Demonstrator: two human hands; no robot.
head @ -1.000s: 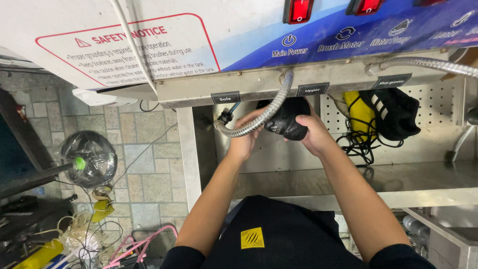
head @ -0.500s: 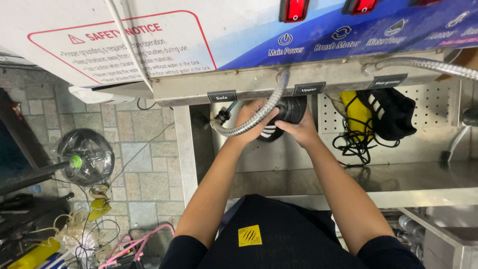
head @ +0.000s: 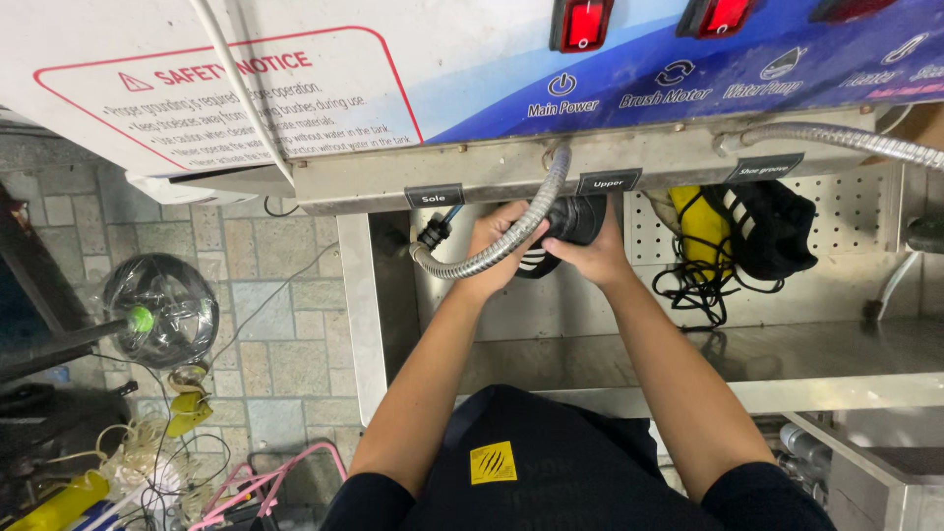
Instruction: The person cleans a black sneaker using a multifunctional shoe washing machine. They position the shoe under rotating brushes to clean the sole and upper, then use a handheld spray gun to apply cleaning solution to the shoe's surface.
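Note:
Both my hands hold a black shoe with white stripes (head: 558, 234) up under the front lip of a large white and blue machine (head: 472, 79). My left hand (head: 497, 251) grips the shoe's near side, behind a flexible metal hose (head: 501, 241) that curves across it. My right hand (head: 590, 251) wraps the shoe's right side. Most of the shoe is hidden by my fingers and the machine's edge. A second black shoe with white stripes (head: 762, 226) hangs against the perforated back panel to the right, beside a yellow brush (head: 700, 231).
A steel basin (head: 787, 359) lies below my hands. A second metal hose (head: 846, 138) runs along the upper right. Left of the machine, on the tiled floor (head: 265, 334), stand a plastic-wrapped fan (head: 162, 310), tangled cables and a pink wire rack (head: 261, 487).
My hands have lifted the shoe up and closer to the underside of the machine, and the view has shifted slightly nearer.

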